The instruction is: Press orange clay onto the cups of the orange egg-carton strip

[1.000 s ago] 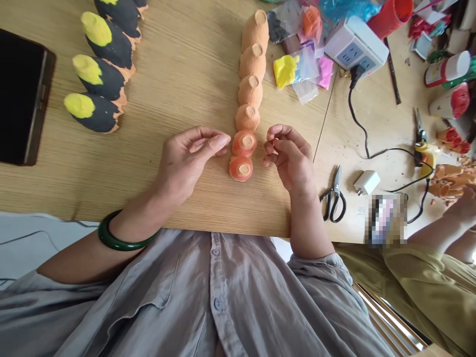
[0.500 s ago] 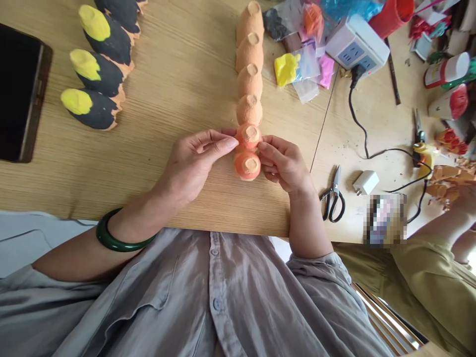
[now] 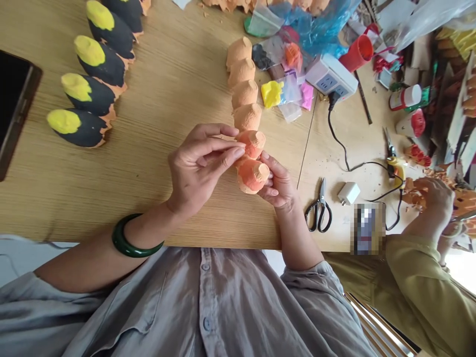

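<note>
A strip of peach egg-carton cups (image 3: 247, 116) runs away from me over the wooden table. The two cups nearest me carry a brighter orange layer (image 3: 251, 174) on their sides, with bare peach tips. My left hand (image 3: 203, 166) has its thumb and fingertips close together at the left side of the second cup, touching the orange layer. My right hand (image 3: 277, 181) grips the near end of the strip from the right, its thumb by the gap between these two cups and its fingers partly hidden behind the nearest one.
Black cups with yellow tips (image 3: 91, 89) and a phone (image 3: 15, 109) are at left. Clay packets (image 3: 272, 94), a power strip (image 3: 330, 77), scissors (image 3: 319, 208) and a white plug adapter (image 3: 348, 193) lie at right. Another person's hand (image 3: 435, 201) touches orange pieces at far right.
The view has shifted. The strip's near end is now tilted, its tips turned to the right. My left hand's fingers have lifted and spread somewhat over the second cup; my right hand sits lower on the strip.
</note>
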Demonstrator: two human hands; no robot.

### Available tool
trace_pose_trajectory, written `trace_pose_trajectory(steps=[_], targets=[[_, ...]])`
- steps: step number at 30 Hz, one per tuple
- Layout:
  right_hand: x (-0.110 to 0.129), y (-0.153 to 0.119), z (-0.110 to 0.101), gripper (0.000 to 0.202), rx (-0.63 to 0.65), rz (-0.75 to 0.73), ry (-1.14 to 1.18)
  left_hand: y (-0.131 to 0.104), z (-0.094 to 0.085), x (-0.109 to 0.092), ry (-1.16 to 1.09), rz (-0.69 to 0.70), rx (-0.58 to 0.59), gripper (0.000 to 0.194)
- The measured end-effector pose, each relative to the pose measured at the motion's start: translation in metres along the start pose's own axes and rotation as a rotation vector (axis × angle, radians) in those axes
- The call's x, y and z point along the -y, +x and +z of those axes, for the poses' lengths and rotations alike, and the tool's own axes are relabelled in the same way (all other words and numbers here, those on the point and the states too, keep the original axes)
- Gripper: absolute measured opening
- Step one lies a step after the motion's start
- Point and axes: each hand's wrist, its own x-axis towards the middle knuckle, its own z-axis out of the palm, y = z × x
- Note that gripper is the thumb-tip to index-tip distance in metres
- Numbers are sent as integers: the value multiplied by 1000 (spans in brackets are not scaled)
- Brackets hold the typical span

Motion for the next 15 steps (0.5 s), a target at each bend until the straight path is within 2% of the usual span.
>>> trace_pose_trajectory(steps=[7,15], targets=[[0,-2,3,64,48,-1,3,6,-9,7,101,184,51,19],[-2,-1,5,66,21,-5,-12,8,-9,4,177,114,41,36]])
